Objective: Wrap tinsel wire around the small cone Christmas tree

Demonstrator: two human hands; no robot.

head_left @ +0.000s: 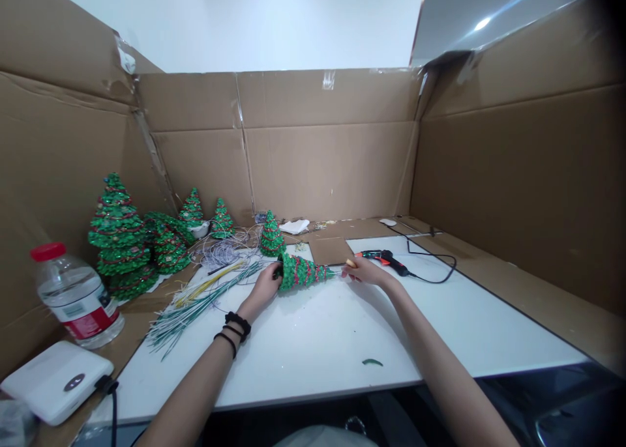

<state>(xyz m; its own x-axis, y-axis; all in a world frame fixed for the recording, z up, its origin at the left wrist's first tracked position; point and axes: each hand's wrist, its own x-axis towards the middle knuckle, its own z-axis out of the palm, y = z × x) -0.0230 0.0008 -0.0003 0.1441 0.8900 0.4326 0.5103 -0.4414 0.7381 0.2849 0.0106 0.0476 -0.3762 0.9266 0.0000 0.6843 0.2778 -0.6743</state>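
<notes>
My left hand (267, 284) is closed round the base of a small green tree (303, 272) with red garland, which lies on its side above the white board (313, 349). The tree's tip points right. At that tip, my right hand (362, 271) is closed on a thin tool with a wooden handle (351, 263). The tool's far end is too small to make out. Just right of my right hand lies a black and orange glue gun (391, 262) with a cable.
Green trees (117, 229) stand at the left, near a bottle (78, 297) and a white power bank (59, 380). Wire strips (195, 307) lie left of my left hand. A green scrap (372, 362) lies near the front edge. Cardboard walls (327, 167) surround the table.
</notes>
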